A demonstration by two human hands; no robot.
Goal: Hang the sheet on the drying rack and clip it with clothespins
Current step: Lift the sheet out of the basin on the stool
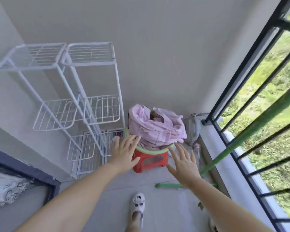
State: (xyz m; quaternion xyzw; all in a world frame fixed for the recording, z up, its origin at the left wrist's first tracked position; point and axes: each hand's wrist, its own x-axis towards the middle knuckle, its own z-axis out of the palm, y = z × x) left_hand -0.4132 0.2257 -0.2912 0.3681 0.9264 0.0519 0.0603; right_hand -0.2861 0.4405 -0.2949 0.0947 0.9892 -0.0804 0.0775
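Over the basin (151,150) rim, reaching with left hand (125,152) and right hand (184,164) spread, empty; sheet (156,128) lying bundled inside, nothing hanging or clipped yet.

Our left hand (125,152): palm down, fingers spread and extended forward, empty. Left forearm bare, runs from lower left up to centre. Our right hand (184,162): palm down, fingers splayed, thumb angled out to the left, empty. Right forearm bare, enters from lower right. We hold both arms outstretched, hands apart, roughly level. One foot in white slipper (138,205) visible below, between forearms.
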